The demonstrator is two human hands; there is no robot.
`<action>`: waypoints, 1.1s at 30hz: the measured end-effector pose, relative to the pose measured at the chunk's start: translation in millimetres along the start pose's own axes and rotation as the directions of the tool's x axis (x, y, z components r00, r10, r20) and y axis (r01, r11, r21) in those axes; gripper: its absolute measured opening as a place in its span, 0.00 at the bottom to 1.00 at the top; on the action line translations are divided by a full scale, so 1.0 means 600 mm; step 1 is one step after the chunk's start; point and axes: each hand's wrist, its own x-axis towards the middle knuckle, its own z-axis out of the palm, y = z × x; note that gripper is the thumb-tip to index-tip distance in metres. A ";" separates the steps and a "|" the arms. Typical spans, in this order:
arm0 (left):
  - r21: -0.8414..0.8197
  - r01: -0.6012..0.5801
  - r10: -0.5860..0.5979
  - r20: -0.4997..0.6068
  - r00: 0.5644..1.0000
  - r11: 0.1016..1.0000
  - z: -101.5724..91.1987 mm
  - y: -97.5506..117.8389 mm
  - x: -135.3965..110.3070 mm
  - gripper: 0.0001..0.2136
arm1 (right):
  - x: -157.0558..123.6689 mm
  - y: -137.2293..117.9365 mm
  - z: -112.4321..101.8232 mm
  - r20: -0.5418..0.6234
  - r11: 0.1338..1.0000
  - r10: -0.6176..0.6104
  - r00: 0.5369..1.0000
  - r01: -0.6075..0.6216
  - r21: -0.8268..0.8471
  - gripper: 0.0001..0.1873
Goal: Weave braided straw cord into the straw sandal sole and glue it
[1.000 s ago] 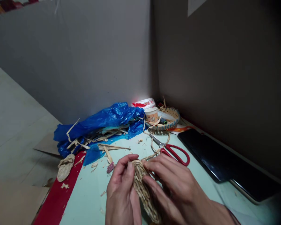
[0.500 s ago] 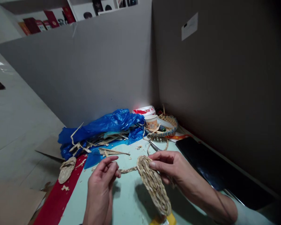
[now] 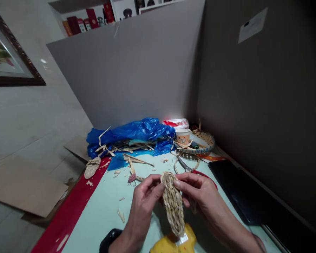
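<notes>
Above the pale green tabletop [image 3: 100,214], a straw-coloured, braided oval pad [image 3: 173,203] is pinched by its far end between the left hand [image 3: 146,200] and right hand [image 3: 202,193], equally near; its long axis runs back toward the person, over a yellow object [image 3: 171,243]. Leftward, room opens among pale scraps to the red strip [image 3: 76,196]; red-handled metal scissors [image 3: 189,169] lie just beyond the right hand.
</notes>
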 end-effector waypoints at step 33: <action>-0.129 0.132 -0.131 0.018 0.991 0.983 -0.028 -0.014 0.010 0.10 | 0.007 -0.024 -0.031 0.158 0.781 -0.177 0.971 0.236 -0.578 0.22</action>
